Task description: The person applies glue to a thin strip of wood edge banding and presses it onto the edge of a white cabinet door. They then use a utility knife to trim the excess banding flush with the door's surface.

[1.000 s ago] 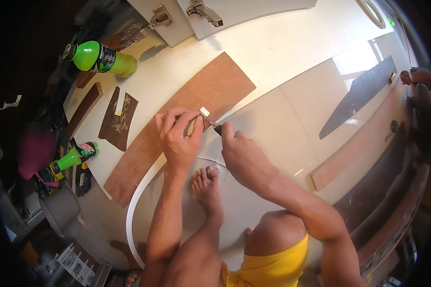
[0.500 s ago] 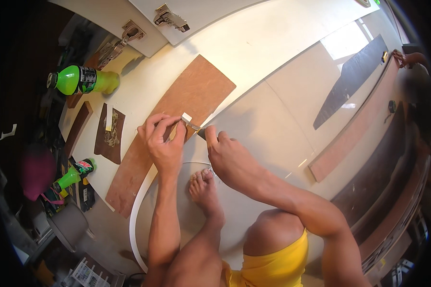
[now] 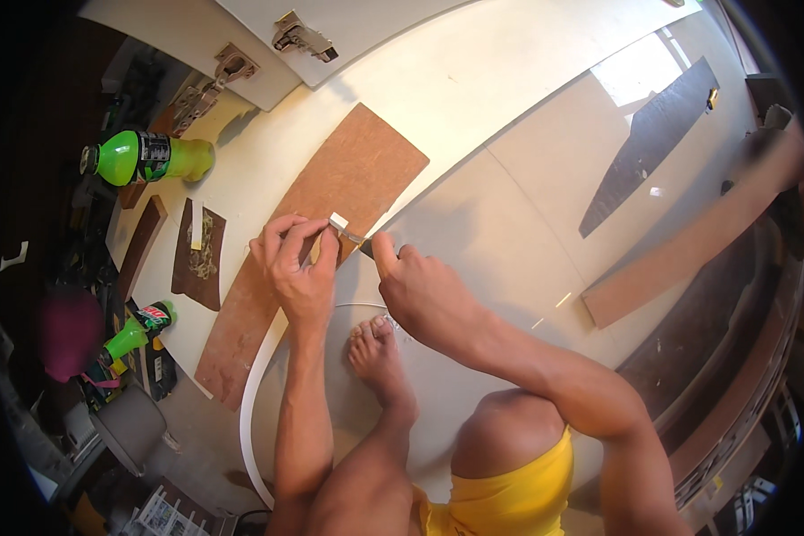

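Note:
My left hand [image 3: 299, 272] pinches a small white piece [image 3: 339, 220] between thumb and fingers, above a long reddish-brown wooden board [image 3: 348, 170]. A knife [image 3: 367, 247] with a dark handle is gripped in my right hand [image 3: 424, 290]; its metal end meets the white piece at my left fingertips. The fingers hide most of the handle. Below my left hand a long white strip [image 3: 248, 420] curves down past the forearm. Whether it joins the pinched piece I cannot tell.
Green bottles [image 3: 147, 158] lie at the left, by a short brown board [image 3: 198, 255] with dried glue. White panels with metal hinges [image 3: 302, 36] stand at the top. A dark board [image 3: 652, 147] lies on the tiled floor; another person holds a reddish plank [image 3: 679, 250] at the right.
At the right, the other person's plank has swung and lifted at its far end. My hands keep their grips, with the knife still at the white piece; the view has shifted slightly.

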Demonstrator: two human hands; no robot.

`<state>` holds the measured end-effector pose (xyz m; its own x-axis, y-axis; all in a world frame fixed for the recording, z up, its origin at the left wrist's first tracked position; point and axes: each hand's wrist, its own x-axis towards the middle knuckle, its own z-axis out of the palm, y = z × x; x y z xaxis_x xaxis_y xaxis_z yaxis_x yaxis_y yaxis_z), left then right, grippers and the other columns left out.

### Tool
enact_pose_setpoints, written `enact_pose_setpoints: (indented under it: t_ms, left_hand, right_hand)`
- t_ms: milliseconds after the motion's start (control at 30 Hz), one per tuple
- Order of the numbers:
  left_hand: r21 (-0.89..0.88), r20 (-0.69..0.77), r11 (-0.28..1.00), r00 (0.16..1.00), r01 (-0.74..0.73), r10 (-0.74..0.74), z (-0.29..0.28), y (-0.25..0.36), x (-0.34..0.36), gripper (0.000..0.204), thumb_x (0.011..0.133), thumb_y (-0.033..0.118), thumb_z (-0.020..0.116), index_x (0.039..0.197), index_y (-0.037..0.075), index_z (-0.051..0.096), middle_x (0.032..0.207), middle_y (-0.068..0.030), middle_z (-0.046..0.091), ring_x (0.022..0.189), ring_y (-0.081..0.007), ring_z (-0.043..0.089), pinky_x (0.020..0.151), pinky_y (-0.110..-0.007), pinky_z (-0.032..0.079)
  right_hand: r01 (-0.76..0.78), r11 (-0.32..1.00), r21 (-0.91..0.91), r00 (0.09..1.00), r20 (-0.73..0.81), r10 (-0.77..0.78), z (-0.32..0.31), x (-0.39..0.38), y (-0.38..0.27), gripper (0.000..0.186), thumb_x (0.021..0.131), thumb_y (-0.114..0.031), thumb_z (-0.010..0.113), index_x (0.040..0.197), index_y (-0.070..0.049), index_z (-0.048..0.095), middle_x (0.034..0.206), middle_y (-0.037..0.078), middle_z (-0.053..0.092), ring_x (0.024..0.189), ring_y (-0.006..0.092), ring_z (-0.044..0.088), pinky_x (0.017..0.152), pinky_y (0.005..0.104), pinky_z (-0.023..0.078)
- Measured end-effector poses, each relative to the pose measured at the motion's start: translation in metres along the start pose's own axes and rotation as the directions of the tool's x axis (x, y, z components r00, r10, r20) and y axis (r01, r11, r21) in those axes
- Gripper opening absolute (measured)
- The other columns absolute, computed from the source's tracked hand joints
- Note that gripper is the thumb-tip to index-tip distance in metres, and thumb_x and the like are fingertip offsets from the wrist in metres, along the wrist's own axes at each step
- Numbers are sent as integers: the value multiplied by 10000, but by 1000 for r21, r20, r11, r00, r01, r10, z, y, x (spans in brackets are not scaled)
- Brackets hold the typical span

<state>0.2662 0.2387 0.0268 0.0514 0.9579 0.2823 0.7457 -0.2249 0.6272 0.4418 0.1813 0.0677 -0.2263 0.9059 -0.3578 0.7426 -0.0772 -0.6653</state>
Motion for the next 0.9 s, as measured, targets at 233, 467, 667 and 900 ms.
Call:
enact_pose_setpoints:
  t_ms: [233,467,667,900]
  left_hand:
    - [-183,-17,983,1000,-13,10,-2,2,-5,259,799,-67,802,1034,40,783,1073,-54,705,1058,-268,629,882,-396,565]
    - [-413,-29,905,992,100,-123,2,5,-7,358,794,-85,823,1117,41,735,1028,-81,741,959,-245,693,833,-364,626]
    - [-80,-54,981,984,-174,170,-6,-4,-8,260,841,-40,851,1053,34,721,951,-99,717,870,-264,725,759,-360,601]
    - [-65,-49,968,970,-241,238,-7,-1,-8,163,884,0,820,998,53,716,865,-81,714,774,-319,593,712,-420,499]
  right_hand:
    - [-2,1000,-27,1000,25,3,-1,-2,-6,343,943,21,604,1216,128,426,826,318,669,701,458,732,562,479,591]
    - [-30,999,-30,998,47,31,3,6,-4,307,949,29,605,1168,75,395,846,334,679,736,509,722,611,559,593]
    - [-51,998,-23,994,91,53,-5,10,-7,296,925,86,555,1167,69,386,787,351,684,742,562,697,646,614,580]
    - [-9,1000,-7,998,69,10,-1,8,-1,324,902,100,551,1175,77,377,768,359,671,752,591,680,654,630,569]
